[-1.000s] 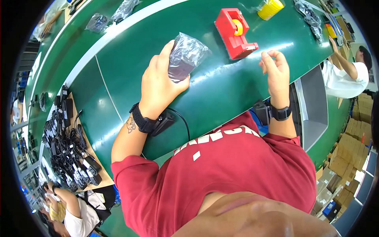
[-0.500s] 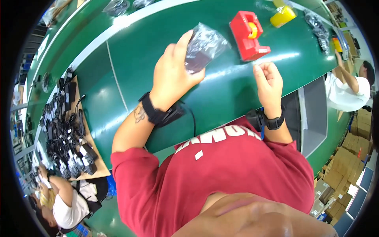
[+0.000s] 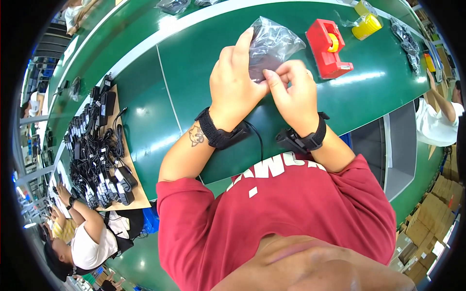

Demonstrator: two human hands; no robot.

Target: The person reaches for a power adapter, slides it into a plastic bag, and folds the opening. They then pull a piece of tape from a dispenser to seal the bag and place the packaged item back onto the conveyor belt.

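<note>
Could easily go sideways here. Left hand (image 3: pixel 236 80) wrapped around the clear plastic bag (image 3: pixel 272 46) with a dark item inside, fingers clamped along its left side and back. Right hand (image 3: pixel 291 94) just beside it, thumb and forefinger pinched together on the bag's lower edge. Bag held up above the green surface (image 3: pixel 194 63), not resting on it, near the middle of the view.

Slippery film, so probably a slip risk if the pinch loosens: dark item heavy enough to drag the bag down onto the surface. Too hard a tug at that lower edge and probably a tear or a crooked fold instead. Hard to tell whether the bag mouth is open or sealed, fingers hiding it. Cable from the left wrist strap (image 3: pixel 216 133) hanging near the forearms, maybe a snag if the hands swing wide.

On to the surroundings, left to right: a co-worker in a white shirt (image 3: pixel 90 250) down low, then a brown board piled with black adapters and cords (image 3: pixel 97 150). Long green surface with a pale stripe running through the middle. More bagged items at the far edge. Right of the hands a red tape dispenser (image 3: pixel 327 48), then a yellow tape roll (image 3: pixel 366 26). Further right another person in white (image 3: pixel 434 121), and cardboard boxes (image 3: pixel 444 194) stacked at the rim.
</note>
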